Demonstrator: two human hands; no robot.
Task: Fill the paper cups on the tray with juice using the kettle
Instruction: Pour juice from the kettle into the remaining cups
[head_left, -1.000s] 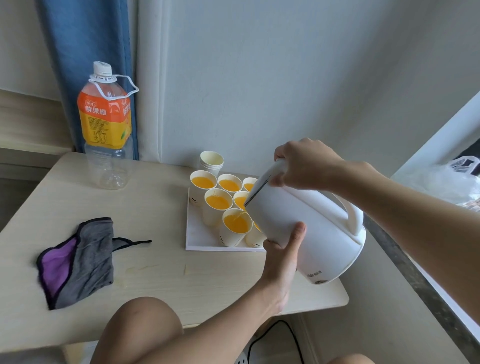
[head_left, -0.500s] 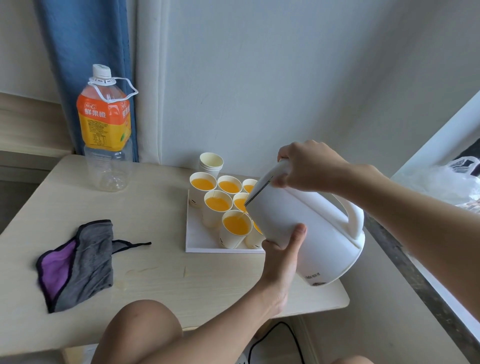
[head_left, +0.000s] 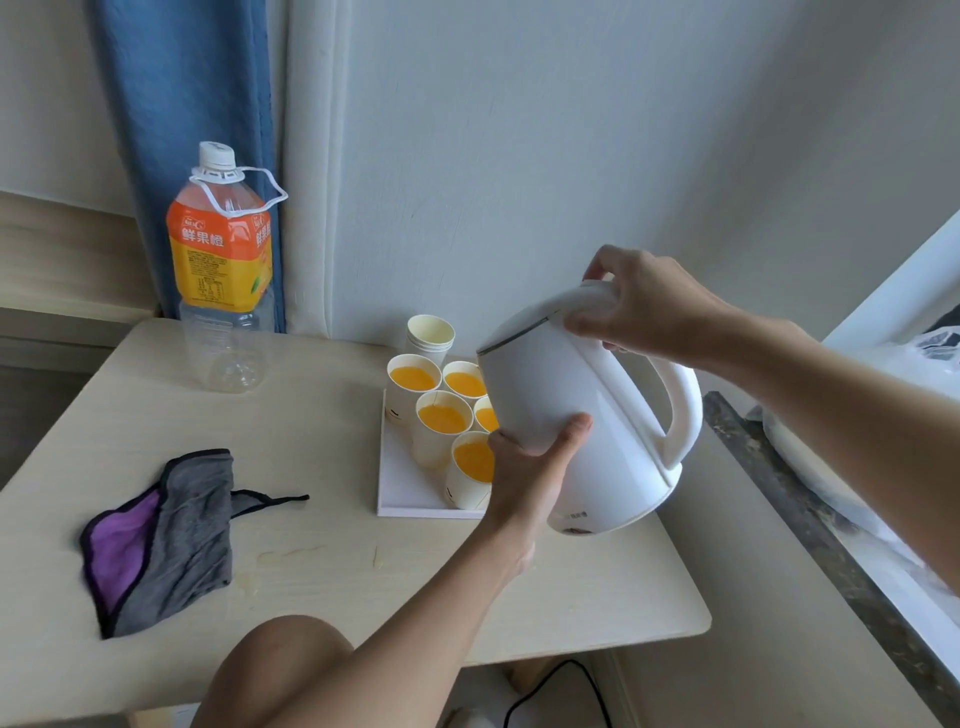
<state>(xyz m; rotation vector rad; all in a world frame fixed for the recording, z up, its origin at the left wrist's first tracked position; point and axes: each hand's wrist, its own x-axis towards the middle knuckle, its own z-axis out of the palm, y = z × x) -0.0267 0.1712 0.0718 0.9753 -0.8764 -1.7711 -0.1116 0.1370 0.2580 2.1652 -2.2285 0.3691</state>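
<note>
Kettle (head_left: 582, 415) is up off the counter (head_left: 311, 571), hanging over the right edge of the tray (head_left: 402, 493), and it's tipped. The base sits low, out past the tray's right side, and the spout rides high, leaning in over the tray. That long axis is what the next move turns on: lower right to upper left, aimed at the cups (head_left: 402, 402).

Right hand (head_left: 639, 306) is clamped on the top of the handle by the lid, above the tray's right side. Left hand (head_left: 530, 462) cups the body from underneath at the tray's near right corner, with the thumb on the near face and the fingers going round the far side, mostly out of sight. The two are apart, one high and one low, and the left is the nearer to the cups.

Five cups on the tray show juice (head_left: 442, 418), all well filled. No stream shows at the spout.

Now the trouble: the kettle's body covers the tray's right half, so any cups there, and their levels, can't be read. Just behind the tray a stack (head_left: 430, 335) of spare cups stands empty. Whether to tip again or set down looks to depend on what's hidden.
</note>
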